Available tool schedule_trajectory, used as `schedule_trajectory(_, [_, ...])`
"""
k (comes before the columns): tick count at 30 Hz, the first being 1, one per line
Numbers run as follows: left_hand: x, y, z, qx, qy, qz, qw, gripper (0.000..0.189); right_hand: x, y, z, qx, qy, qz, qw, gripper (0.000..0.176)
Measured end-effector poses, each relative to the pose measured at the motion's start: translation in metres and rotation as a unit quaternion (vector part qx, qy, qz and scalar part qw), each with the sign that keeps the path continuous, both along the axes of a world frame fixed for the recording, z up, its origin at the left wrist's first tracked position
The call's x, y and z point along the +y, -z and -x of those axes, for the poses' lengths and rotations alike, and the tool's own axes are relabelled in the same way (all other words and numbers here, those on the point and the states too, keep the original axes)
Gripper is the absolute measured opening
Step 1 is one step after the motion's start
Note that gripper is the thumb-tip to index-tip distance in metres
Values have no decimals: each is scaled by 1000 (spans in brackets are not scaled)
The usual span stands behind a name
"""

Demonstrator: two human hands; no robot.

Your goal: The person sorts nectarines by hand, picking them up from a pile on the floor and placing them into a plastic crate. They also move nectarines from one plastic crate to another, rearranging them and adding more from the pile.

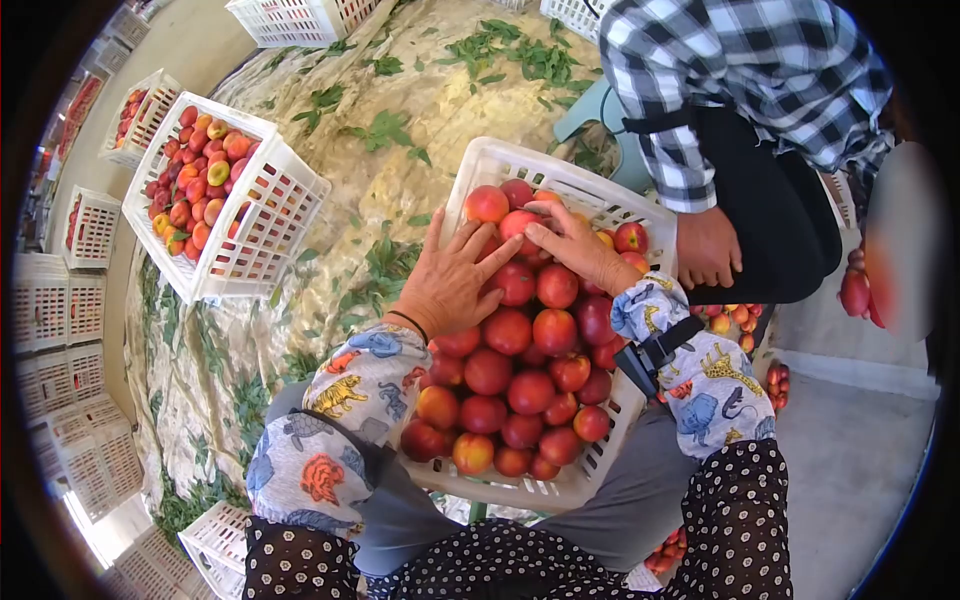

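Observation:
A white plastic crate (600, 470) full of red nectarines (487, 372) sits between my knees. My left hand (445, 280) lies over the fruit at the crate's left side, its fingers spread and its fingertips touching nectarines. From the right, my right hand (582, 247) reaches in near the far end, thumb and fingers bent around one nectarine (518, 230). That fruit still rests among the others. Part of the pile is hidden under both hands.
Another crate (265, 240) of nectarines stands on the leaf-strewn sheet (375, 210) at the left. A co-worker in a checked shirt (760, 70) sits close at the right, a hand (708, 248) near my crate. Stacked white crates (80, 400) line the far left.

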State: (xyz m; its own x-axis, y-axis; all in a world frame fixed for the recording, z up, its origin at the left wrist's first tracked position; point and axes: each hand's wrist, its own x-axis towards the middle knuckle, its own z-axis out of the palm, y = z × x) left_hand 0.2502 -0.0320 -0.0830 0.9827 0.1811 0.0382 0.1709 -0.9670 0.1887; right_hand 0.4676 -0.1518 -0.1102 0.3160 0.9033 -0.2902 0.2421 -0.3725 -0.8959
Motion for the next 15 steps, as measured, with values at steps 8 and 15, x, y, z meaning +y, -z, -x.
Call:
schedule_trajectory(8, [2, 5, 1, -14, -13, 21, 1000, 79, 0, -11, 7, -212, -54, -2, 976, 62])
schedule_trajectory(15, [4, 7, 1, -34, -13, 18, 999, 79, 1, 3, 17, -306, -38, -57, 950, 61])
